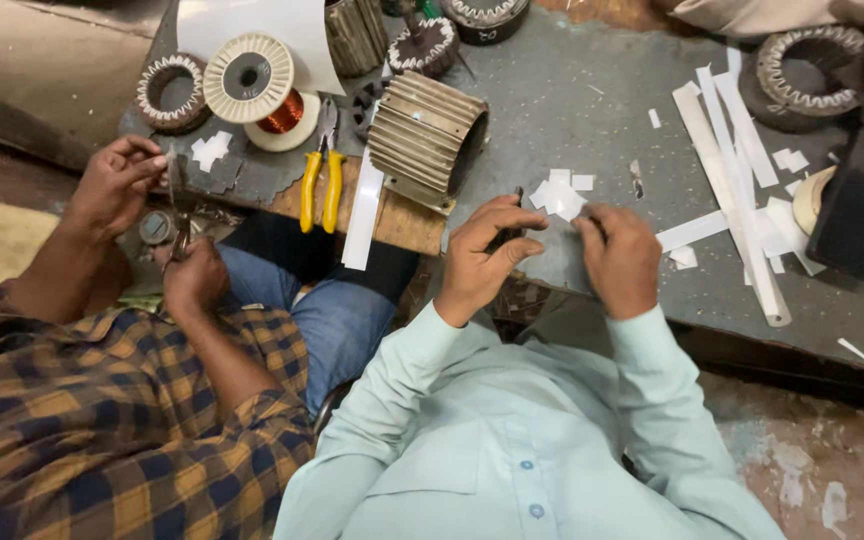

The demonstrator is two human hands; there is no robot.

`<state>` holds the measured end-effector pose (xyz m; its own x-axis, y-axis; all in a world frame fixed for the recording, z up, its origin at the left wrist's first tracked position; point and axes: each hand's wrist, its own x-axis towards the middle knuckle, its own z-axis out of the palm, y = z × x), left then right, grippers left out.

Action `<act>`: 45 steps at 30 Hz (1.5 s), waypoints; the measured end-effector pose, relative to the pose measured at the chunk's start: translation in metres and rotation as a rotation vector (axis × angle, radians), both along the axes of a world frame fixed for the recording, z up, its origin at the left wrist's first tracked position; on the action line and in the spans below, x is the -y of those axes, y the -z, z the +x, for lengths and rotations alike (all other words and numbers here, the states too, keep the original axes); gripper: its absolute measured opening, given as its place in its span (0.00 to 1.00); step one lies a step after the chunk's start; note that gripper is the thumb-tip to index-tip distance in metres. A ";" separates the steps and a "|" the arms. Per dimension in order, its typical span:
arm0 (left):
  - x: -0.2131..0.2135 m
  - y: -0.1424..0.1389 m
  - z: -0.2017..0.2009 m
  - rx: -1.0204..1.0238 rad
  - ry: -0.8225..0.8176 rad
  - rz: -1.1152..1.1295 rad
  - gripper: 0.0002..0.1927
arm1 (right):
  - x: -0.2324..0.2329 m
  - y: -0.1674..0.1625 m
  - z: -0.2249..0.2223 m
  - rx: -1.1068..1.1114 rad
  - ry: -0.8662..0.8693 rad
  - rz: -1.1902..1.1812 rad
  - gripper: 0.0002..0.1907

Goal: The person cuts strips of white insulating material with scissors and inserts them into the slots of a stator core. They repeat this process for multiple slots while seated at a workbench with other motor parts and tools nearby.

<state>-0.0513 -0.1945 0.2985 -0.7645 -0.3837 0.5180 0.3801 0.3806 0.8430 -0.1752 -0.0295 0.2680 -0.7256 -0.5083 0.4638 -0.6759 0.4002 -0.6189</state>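
The person in the pale green shirt appeared to be cutting or trimming small pieces of white insulation paper; the next move seemed to call for steadying a piece under the fingertips. The left hand (487, 258) was curled narrow around a slim dark tool (508, 232), thumb pressed along it. The right hand (620, 258) was bent, fingers tucked down on the grey worktable (572, 110); whether it pinched anything could not be told. The small pile of white paper squares (560, 194) lay just beyond and between both hands.
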 end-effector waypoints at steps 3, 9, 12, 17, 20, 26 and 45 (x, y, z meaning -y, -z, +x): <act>0.001 -0.013 -0.006 0.030 -0.005 -0.033 0.13 | 0.011 0.002 -0.016 -0.058 0.048 0.051 0.12; -0.001 -0.031 -0.011 0.068 0.031 0.003 0.13 | 0.018 0.003 -0.026 -0.007 0.093 0.080 0.11; -0.006 -0.041 -0.012 0.080 -0.012 -0.004 0.10 | 0.010 -0.013 -0.021 0.082 0.041 -0.018 0.09; -0.011 -0.053 -0.021 0.049 -0.055 -0.123 0.12 | -0.010 -0.052 0.008 0.732 -0.123 -0.368 0.05; -0.014 -0.052 -0.024 0.065 -0.044 -0.108 0.08 | -0.013 -0.067 0.016 0.781 -0.187 -0.475 0.05; -0.011 -0.041 -0.025 0.035 -0.032 -0.129 0.06 | -0.006 -0.060 0.022 0.778 -0.244 -0.652 0.07; 0.018 -0.022 0.002 0.012 0.071 0.035 0.07 | 0.012 -0.036 0.045 0.801 -0.260 -0.537 0.05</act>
